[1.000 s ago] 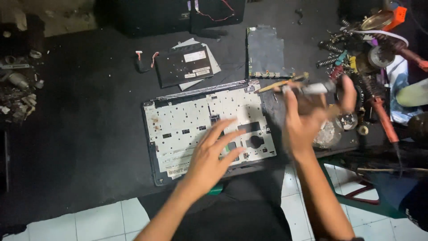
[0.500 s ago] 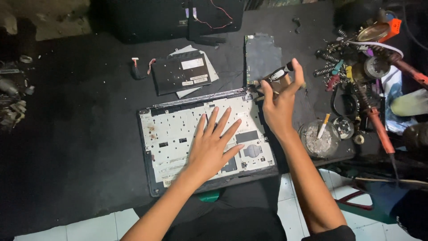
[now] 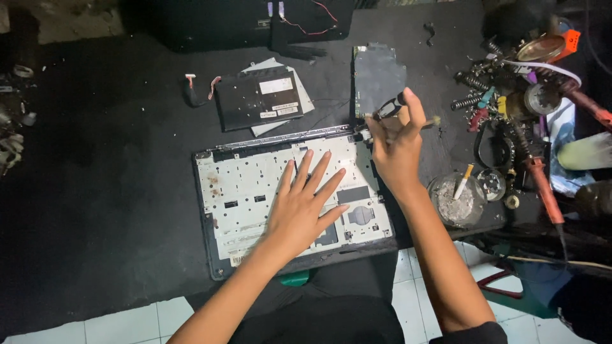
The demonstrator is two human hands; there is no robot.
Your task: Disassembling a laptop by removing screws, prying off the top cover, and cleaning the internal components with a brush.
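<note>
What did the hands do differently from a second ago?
The right hand moved from over the tool pile to the laptop base's top right corner, bringing the screwdriver to that edge. The left hand slid up a little. It stays flat on the base, and the dark board lies where it was.

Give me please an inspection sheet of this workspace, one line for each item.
Surface: dark mat, dusty.
Job's things: opened laptop base, metal plate side up; screwdriver at its upper right corner.
Clutter: flat black part on papers, grey board, glass ashtray, pile of tools.
Grippers: left hand flat on the base; right hand holds the screwdriver.
Cables: red-and-white connector lead; red wire at top.
Surroundings: white floor tiles below.
</note>
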